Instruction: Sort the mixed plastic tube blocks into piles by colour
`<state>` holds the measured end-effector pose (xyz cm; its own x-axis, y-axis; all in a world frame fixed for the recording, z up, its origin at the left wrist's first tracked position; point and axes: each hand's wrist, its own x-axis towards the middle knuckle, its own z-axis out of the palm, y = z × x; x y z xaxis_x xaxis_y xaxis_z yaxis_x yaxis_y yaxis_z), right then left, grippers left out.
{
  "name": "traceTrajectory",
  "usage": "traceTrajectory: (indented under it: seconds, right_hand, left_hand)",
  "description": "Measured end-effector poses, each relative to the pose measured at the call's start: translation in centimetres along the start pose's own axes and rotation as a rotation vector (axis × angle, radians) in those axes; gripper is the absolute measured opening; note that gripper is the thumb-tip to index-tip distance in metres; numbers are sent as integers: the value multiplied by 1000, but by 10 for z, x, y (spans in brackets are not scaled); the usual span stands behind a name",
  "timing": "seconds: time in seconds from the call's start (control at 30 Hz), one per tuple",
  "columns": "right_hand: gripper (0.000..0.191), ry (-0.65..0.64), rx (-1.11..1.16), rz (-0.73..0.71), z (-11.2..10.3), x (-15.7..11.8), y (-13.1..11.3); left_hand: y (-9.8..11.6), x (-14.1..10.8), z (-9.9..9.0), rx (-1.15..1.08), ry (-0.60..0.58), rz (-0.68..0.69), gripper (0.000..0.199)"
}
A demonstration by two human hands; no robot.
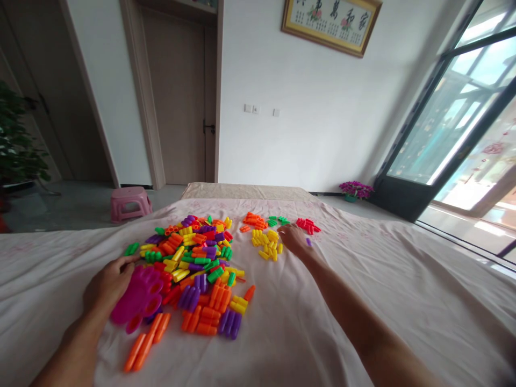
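My left hand is closed at the edge of a magenta plastic piece with several round cup-like ends. Just beyond its fingertips lies a green toy piece. To the right of that hand spreads a mixed heap of finger-shaped plastic pieces in orange, yellow, purple, green and red. My right hand reaches far forward with its fingers bent down; what they hold, if anything, is hidden. Around it lie small single-colour groups: yellow pieces, orange pieces, green pieces and red pieces.
A small purple piece lies beside my right wrist. Joined orange pieces rest at the near side of the wrinkled pale cloth. Past the cloth stand a pink stool, a potted plant and magenta flowers.
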<state>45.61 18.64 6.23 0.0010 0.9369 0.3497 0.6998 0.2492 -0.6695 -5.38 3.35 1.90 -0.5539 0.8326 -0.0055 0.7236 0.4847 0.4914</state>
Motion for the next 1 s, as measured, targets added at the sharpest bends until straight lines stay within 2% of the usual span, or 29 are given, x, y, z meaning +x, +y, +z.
traceTrajectory:
  seconds: [0.1,0.17,0.23,0.3,0.4,0.6,0.77,0.87,1.0]
  right_hand:
    - [19,-210,-143,-262,30,-13,-35]
    - [24,-328,-150,-425,54,-26,-60]
    - [30,-394,-139,-517,74,-39,-80]
    - [36,-442,-152,-545,89,-48,-93]
    - [38,-461,-168,-535,101,-52,-95]
    - [47,-400,-178,-552,108,-54,-80]
    - [42,-351,-166,-583,115,-61,-78]
    - [42,-320,-26,-481,118,-59,-74]
    - [41,-162,336,-192,114,-41,-60]
  left_hand:
    - [1,-1,0,0,5,9,53]
    - [0,-2,1,6,15,17,53]
    - [-1,-1,2,7,24,29,53]
    - [-3,0,3,5,23,30,52]
    - [-4,3,3,10,18,12,51]
    - [0,3,2,35,9,-6,52]
    - [1,4,3,32,4,-30,52]
    - [-2,6,4,33,7,-32,54]
    - [-4,9,5,51,13,-15,56]
